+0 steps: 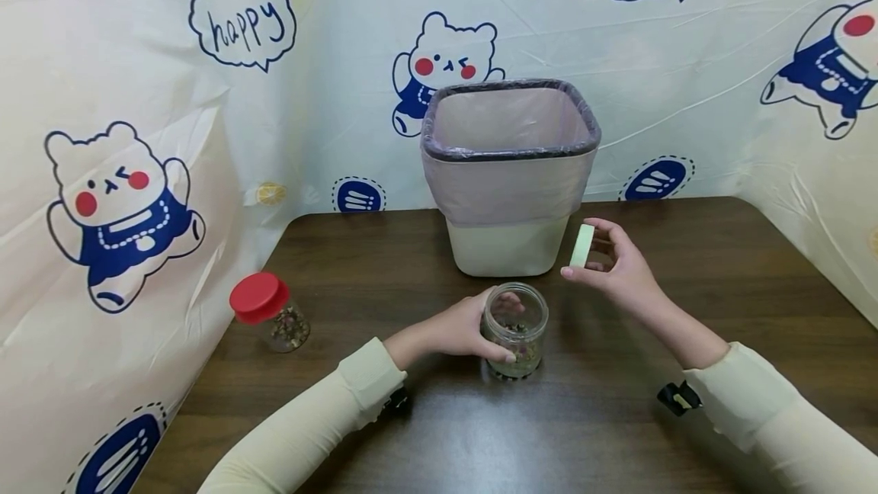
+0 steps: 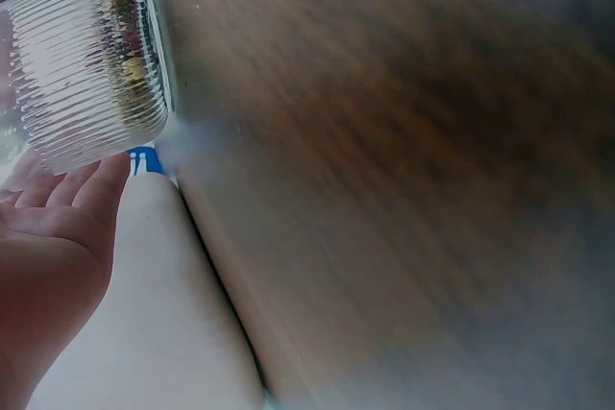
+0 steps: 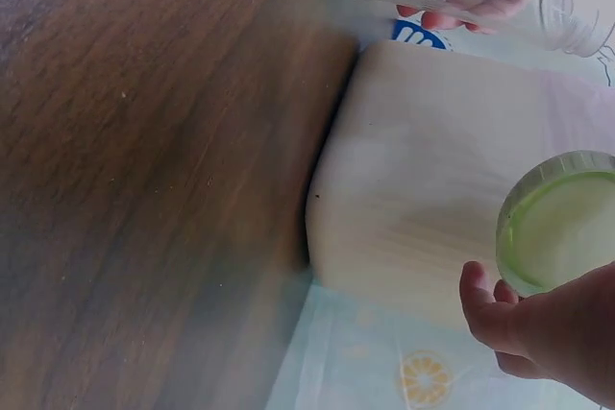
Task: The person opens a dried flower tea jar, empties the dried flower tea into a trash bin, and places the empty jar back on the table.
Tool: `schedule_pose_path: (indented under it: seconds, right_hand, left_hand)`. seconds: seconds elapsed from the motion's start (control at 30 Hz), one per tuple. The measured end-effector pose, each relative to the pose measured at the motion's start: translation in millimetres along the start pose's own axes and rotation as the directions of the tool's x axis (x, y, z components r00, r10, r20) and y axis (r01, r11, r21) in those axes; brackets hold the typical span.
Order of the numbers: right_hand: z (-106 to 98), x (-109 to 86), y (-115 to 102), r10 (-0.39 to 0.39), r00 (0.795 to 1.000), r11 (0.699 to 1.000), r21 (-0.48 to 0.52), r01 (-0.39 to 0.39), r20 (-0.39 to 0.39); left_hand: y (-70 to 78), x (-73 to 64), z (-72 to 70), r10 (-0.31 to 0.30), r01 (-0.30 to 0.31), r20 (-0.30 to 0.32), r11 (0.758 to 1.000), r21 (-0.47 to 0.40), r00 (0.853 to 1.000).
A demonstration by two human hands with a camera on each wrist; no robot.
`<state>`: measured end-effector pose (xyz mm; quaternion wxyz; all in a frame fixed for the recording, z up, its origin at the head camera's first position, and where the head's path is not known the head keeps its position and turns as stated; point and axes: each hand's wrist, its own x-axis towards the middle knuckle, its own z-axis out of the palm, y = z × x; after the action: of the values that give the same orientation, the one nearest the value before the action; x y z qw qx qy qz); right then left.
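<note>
My left hand (image 1: 469, 326) grips a ribbed glass jar (image 1: 524, 357) from its left side, thumb in front and fingers behind. The jar stands upright with its mouth uncovered; dried, mixed-colour bits (image 2: 125, 55) lie at its bottom. To the right of the jar, my right hand (image 1: 626, 265) holds a round, pale green jar lid (image 1: 582, 246) by its edge, above the table. In the right wrist view this lid (image 3: 567, 228) shows its flat round face, with thumb and fingers at its rim.
A wastebasket (image 1: 507, 250) lined with a thin bag stands just behind the glass jar. On the left of the brown table (image 1: 439, 433) is a second jar with a red lid (image 1: 259, 298) and dried bits inside. A printed curtain (image 1: 343, 82) hangs behind.
</note>
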<state>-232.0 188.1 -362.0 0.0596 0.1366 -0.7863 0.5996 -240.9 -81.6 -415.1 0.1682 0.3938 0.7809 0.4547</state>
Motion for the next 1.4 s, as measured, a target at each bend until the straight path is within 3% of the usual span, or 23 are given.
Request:
schedule_pose_path:
  seconds: [0.37,0.7,1.13,1.23,1.4]
  right_hand:
    - [3,2.5,7,0.039,0.998,0.995,-0.097,-0.034,0.046]
    - [8,6.6,15,0.014,0.998,0.985,-0.174,-0.002,0.067]
    - [12,11.5,27,0.041,0.991,0.958,-0.286,-0.003,0.125]
    - [13,13.1,30,0.040,0.990,0.947,-0.321,0.005,0.136]
    - [14,14.6,34,0.023,0.988,0.926,-0.375,0.036,0.151]
  left_hand:
    - [1.9,-0.3,-0.3,0.012,-0.012,-0.003,1.000,0.004,1.000]
    - [2.1,-0.9,-1.1,0.000,0.000,0.010,1.000,-0.011,1.000]
    - [1.5,-0.1,-0.9,-0.006,0.006,0.003,1.000,0.014,1.000]
    - [5.7,-0.7,-1.8,0.000,0.000,0.015,1.000,-0.001,1.000]
    - [28.3,-4.9,-6.3,0.000,0.001,0.030,1.000,-0.020,1.000]
